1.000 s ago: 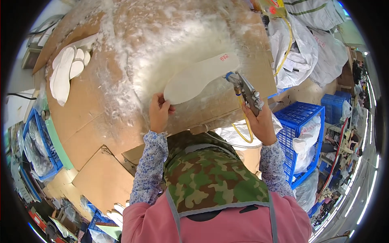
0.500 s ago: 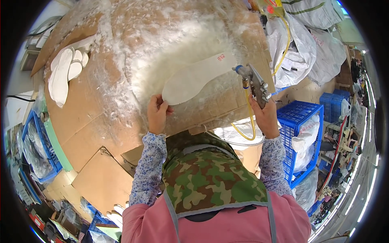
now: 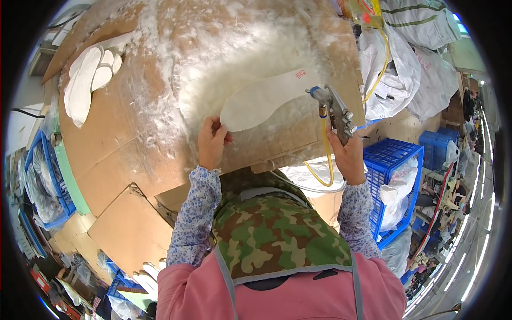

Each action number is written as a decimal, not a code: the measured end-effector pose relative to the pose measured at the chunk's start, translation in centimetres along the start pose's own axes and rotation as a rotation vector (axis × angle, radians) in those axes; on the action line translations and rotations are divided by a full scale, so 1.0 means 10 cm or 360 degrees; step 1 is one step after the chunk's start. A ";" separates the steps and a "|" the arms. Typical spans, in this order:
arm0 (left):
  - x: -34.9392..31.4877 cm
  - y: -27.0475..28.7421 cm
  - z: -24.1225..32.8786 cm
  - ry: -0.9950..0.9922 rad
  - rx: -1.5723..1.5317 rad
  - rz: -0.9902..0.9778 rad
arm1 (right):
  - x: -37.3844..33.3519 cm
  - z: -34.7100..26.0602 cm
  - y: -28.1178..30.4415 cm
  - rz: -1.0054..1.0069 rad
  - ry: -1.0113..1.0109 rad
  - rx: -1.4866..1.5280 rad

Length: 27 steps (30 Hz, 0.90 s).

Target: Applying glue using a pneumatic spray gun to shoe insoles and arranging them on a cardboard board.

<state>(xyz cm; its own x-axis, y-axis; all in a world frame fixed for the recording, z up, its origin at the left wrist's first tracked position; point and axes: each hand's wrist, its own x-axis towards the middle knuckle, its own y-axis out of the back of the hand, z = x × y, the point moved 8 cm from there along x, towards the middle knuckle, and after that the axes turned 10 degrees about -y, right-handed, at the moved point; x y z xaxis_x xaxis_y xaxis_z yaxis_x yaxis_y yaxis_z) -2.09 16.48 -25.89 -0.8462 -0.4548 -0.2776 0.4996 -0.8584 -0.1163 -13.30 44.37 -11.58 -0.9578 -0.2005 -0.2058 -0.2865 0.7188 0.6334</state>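
A white insole [image 3: 256, 102], with red print at its far right end, lies at a slant over the cardboard-covered table [image 3: 122, 130]. Its near left end is pinched by my left hand [image 3: 214, 144], thumb against finger. My right hand [image 3: 348, 154] is wrapped round the handle of a metal spray gun [image 3: 337, 109]. The gun's blue-ringed nozzle points left, close to the insole's right end. From the gun hangs a yellow hose [image 3: 328, 154], looping down below the table edge. White fibrous residue [image 3: 218, 64] coats the cardboard around the insole.
A pile of white insoles [image 3: 90, 77] rests on the table's left. White plastic sacks [image 3: 392, 80] stand at the far right, with a blue crate [image 3: 384, 165] holding bags nearer me. Another blue crate [image 3: 61, 197] is at left. More insoles [image 3: 146, 280] lie lower left.
The insole's left end and my left hand have shifted slightly right and away from me. The spray gun stays in nearly the same place in my right hand. The whole view has turned a little.
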 end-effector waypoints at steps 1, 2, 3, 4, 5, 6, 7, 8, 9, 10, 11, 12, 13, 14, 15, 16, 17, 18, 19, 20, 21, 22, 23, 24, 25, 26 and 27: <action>0.00 -0.01 0.00 -0.0004 -0.0008 -0.0015 | 0.01 0.01 0.02 0.0045 0.0018 -0.0009; 0.00 0.01 -0.01 0.0022 0.0000 0.0009 | 0.01 0.03 0.01 0.0036 0.0021 -0.0010; 0.00 0.01 -0.01 0.0019 0.0002 0.0005 | 0.02 0.05 0.02 0.0069 0.0023 -0.0098; 0.01 0.00 0.00 -0.0017 -0.0009 -0.0015 | 0.02 0.05 0.03 0.0113 0.0043 -0.0184; 0.00 0.01 -0.02 0.0019 0.0006 0.0010 | 0.01 0.06 0.00 0.0092 0.0025 -0.0185; 0.00 0.01 -0.02 0.0007 -0.0015 0.0004 | -0.01 0.03 -0.05 0.0058 0.0084 -0.0244; 0.01 0.01 -0.02 -0.0005 -0.0037 0.0000 | -0.05 0.02 -0.08 0.0060 0.0086 -0.0218; 0.01 0.01 -0.03 -0.0001 -0.0034 0.0013 | -0.09 -0.04 -0.14 0.0010 0.0147 -0.0300; 0.01 0.01 -0.03 -0.0004 -0.0045 0.0005 | -0.15 -0.02 -0.22 -0.0091 0.0036 -0.0057; 0.02 0.00 -0.03 -0.0022 -0.0066 -0.0014 | -0.21 -0.03 -0.29 -0.0202 -0.0041 0.0189; 0.02 0.01 -0.04 -0.0007 -0.0053 0.0015 | -0.26 -0.06 -0.36 -0.0189 -0.0075 -0.0128; 0.02 0.01 -0.06 0.0012 -0.0048 0.0015 | -0.32 -0.15 -0.40 -0.0217 -0.0009 -0.0115; 0.03 0.00 -0.05 -0.0018 -0.0064 -0.0002 | -0.37 -0.17 -0.51 -0.0366 -0.0085 -0.0066; 0.03 0.02 -0.08 0.0031 -0.0041 0.0027 | -0.43 -0.20 -0.61 -0.0515 -0.0156 -0.0010; 0.03 0.02 -0.08 0.0030 -0.0049 0.0029 | -0.49 -0.26 -0.68 -0.0674 -0.0158 -0.0027; 0.04 0.01 -0.08 0.0011 -0.0063 0.0018 | -0.52 -0.26 -0.74 -0.0694 -0.0247 -0.0087; 0.05 0.02 -0.09 0.0025 -0.0056 0.0041 | -0.55 -0.38 -0.77 -0.0686 -0.0112 -0.0053; 0.05 0.02 -0.09 0.0019 -0.0028 0.0029 | -0.58 -0.48 -0.80 -0.0677 0.0024 -0.0018; 0.06 0.02 -0.08 0.0013 0.0001 0.0017 | -0.60 -0.52 -0.80 -0.0656 0.0056 0.0020; 0.06 0.02 -0.08 0.0008 0.0002 0.0031 | -0.61 -0.52 -0.81 -0.0669 0.0045 0.0014; 0.06 0.02 -0.07 0.0007 0.0023 0.0023 | -0.61 -0.52 -0.79 -0.0624 0.0073 -0.0014; 0.06 0.00 -0.05 -0.0020 0.0030 0.0000 | -0.60 -0.51 -0.75 -0.0578 0.0101 -0.0041; 0.05 0.02 -0.05 -0.0001 0.0047 0.0031 | -0.57 -0.43 -0.72 -0.0565 0.0007 -0.0082; 0.04 0.01 -0.04 0.0006 0.0059 0.0023 | -0.53 -0.39 -0.69 -0.0571 0.0019 -0.0078; 0.04 -0.01 -0.02 -0.0014 0.0058 0.0006 | -0.48 -0.33 -0.62 -0.0529 -0.0002 -0.0086; 0.03 -0.01 -0.02 0.0003 0.0070 0.0024 | -0.42 -0.24 -0.55 -0.0465 -0.0075 -0.0115; 0.02 -0.01 -0.01 0.0003 0.0079 0.0044 | -0.40 -0.27 -0.47 -0.0451 0.0069 -0.0028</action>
<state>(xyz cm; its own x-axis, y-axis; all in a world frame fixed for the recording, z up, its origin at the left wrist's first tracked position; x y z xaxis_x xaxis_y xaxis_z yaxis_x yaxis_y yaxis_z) -2.28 16.51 -26.01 -0.8318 -0.4781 -0.2821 0.5129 -0.8563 -0.0612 -8.14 40.04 -11.74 -0.8395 -0.4201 -0.3447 -0.5428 0.6183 0.5684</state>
